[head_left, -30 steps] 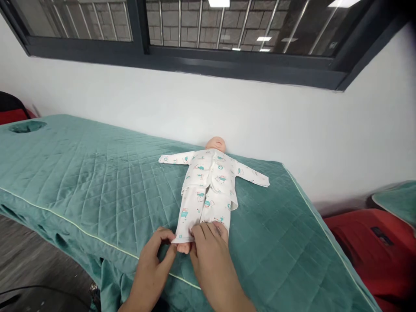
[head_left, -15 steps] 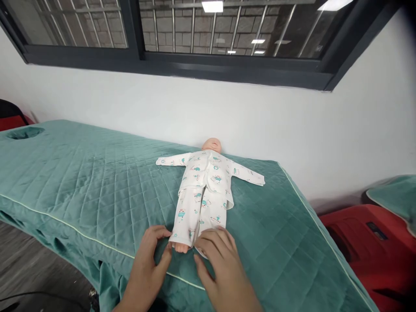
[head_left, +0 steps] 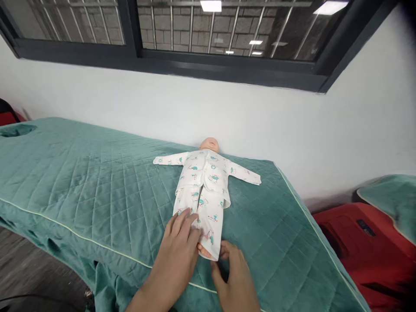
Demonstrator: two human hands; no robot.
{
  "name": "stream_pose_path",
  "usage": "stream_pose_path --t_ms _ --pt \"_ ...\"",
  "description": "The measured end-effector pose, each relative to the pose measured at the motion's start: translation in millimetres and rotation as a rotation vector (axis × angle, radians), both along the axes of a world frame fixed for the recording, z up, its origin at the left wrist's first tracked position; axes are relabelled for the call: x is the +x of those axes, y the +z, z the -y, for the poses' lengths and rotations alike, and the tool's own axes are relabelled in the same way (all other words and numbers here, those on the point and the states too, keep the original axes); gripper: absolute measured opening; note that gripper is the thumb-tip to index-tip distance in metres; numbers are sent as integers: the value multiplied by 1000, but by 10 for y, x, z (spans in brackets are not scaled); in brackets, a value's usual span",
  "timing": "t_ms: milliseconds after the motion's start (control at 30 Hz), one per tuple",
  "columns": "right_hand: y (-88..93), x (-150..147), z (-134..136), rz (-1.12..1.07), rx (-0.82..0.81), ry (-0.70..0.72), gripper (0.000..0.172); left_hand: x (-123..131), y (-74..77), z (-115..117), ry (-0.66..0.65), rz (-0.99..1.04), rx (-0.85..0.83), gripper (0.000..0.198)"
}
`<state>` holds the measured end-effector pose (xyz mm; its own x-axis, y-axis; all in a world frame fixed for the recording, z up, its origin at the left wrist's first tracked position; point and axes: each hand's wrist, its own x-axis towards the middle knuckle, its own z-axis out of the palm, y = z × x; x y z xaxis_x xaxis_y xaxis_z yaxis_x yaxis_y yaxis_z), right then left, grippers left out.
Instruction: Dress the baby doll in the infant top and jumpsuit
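Observation:
A baby doll lies on its back on a teal quilted bed, head toward the wall, arms spread. It wears a white printed top and trousers. My left hand lies flat on the doll's left trouser leg, fingers stretched out. My right hand is at the hem of the other trouser leg, thumb and fingers closed around the cuff near the doll's foot.
The bed runs left to a face hole at its far end. A white wall and a dark-framed window stand behind it. A red object sits low at the right beside another teal cover.
My left hand moved right from beside the cuff onto the trouser leg. My right hand slid down and right to the other leg's hem. The view shifted slightly.

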<state>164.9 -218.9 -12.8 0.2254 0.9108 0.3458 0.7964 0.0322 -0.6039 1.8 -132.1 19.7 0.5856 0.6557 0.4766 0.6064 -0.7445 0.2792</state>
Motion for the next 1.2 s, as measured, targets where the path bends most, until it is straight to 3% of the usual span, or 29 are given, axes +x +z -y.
stream_pose_path --t_ms 200,333,533,633,700,833,933,1067,1200 --pt "42 -165 -84 -77 -5 -3 33 -13 -27 -2 46 41 -43 24" --pt "84 -219 -91 -172 0 -32 25 -15 -16 32 46 111 -88 23" --pt "232 -83 -49 -136 19 107 9 -30 31 99 70 253 -115 17" --pt "303 16 -5 -61 94 141 9 -73 16 132 88 312 -83 14" --pt "265 54 31 13 114 178 11 -102 -33 161 88 307 -61 15" --pt "10 69 112 135 83 230 23 -161 -211 227 51 273 -70 19" --pt "-111 93 152 63 55 218 13 -232 -308 225 34 384 -134 20" --pt "-1 223 87 -185 24 39 4 -320 -242 -26 142 598 -250 21" --pt "244 360 -156 -220 35 -108 18 -248 -2 -553 188 622 -326 25"
